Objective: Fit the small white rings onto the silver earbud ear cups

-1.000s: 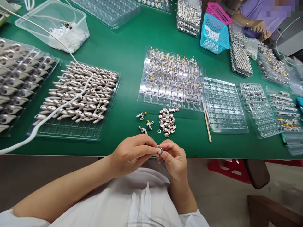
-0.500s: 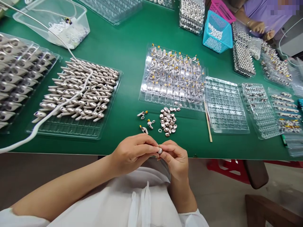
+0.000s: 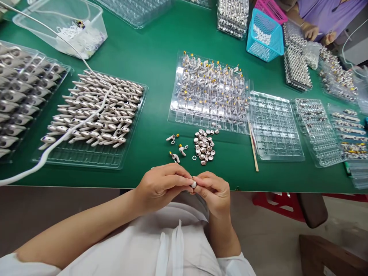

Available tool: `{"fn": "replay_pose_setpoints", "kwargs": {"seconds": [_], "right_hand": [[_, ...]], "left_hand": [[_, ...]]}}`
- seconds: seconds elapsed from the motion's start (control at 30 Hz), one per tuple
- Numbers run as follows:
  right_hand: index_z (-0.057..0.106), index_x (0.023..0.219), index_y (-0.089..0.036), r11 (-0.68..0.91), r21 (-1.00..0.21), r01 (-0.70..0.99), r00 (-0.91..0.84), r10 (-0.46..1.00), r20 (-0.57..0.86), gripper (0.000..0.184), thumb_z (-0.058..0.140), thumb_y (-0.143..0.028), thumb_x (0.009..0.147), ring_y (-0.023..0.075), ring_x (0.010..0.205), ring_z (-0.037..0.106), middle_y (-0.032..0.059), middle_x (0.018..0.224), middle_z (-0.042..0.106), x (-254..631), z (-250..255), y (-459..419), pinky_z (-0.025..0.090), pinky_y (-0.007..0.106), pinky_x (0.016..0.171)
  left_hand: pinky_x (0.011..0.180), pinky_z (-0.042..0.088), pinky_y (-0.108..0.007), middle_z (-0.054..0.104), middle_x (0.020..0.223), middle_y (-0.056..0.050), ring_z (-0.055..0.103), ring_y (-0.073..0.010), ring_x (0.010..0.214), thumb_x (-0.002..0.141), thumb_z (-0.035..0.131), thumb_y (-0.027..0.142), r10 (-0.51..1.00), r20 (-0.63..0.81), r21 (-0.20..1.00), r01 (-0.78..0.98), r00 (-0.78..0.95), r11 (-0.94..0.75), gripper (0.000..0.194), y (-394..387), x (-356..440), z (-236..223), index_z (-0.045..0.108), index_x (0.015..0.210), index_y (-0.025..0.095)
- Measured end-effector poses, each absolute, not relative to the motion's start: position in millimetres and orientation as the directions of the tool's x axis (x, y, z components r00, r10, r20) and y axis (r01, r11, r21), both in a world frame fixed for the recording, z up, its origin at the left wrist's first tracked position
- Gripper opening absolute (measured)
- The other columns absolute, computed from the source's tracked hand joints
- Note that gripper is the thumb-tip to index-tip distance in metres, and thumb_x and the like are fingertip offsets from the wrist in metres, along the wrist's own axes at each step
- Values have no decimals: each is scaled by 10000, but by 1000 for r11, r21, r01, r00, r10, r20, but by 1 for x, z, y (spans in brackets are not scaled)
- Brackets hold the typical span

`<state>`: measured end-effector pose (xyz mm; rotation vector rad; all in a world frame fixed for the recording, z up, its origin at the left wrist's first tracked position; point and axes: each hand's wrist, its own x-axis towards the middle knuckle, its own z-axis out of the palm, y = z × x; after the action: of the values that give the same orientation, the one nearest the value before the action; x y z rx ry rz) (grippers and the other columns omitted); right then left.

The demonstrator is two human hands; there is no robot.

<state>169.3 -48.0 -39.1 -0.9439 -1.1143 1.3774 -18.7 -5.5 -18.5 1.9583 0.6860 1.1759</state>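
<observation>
Pinched between the fingertips of both hands is a small earbud part (image 3: 194, 184), light in colour and mostly covered by the fingers. My left hand (image 3: 164, 186) grips it from the left, my right hand (image 3: 213, 193) from the right, close to the table's front edge. Just beyond lies a pile of small round earbud caps (image 3: 204, 146) with a thin white ring (image 3: 194, 157) beside it. Left of the pile rest a few loose earbud stems (image 3: 175, 156) with yellow tips. A clear tray (image 3: 175, 115) behind them holds many similar yellow-tipped parts.
On the left, a tray of earbud shells (image 3: 97, 111) has a white cable (image 3: 69, 132) running across it. A thin wooden stick (image 3: 254, 149) lies by a clear tray (image 3: 277, 134) on the right. A blue basket (image 3: 264, 50) stands at the back, near a co-worker's hand (image 3: 310, 31).
Both hands keep hold of the small part, which has turned slightly between the fingertips. The view has shifted a little. The co-worker's hands have moved slightly.
</observation>
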Motion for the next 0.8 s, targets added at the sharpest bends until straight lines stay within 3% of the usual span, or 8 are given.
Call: {"fn": "replay_pose_setpoints", "kwargs": {"seconds": [0.23,0.57,0.8], "right_hand": [[776,1021,-311,27,-986,-164,-110,993,46,280,754,-130,808,151,683,700,23,822,736,172,-37,-48,618,261,588],[757,1071,-337,120,-992,-48,-136,983,125,342,727,-101,825,152,737,697,22,871,740,175,-35,-46,593,258,616],[771,1015,-275,100,-994,47,-133,987,94,215,715,-166,839,174,759,697,48,869,738,176,-32,-47,603,285,630]], "left_hand": [[675,595,-206,737,833,-54,713,-133,757,910,629,112,756,495,804,105,429,-586,112,-5,-18,-17,697,974,173],[672,600,-208,730,835,-62,711,-132,752,875,663,68,771,487,823,80,410,-563,125,-6,-18,-22,689,964,153],[678,602,-239,729,844,-75,706,-150,781,889,629,51,740,517,785,107,431,-611,152,-5,-18,-26,677,986,158]]}}
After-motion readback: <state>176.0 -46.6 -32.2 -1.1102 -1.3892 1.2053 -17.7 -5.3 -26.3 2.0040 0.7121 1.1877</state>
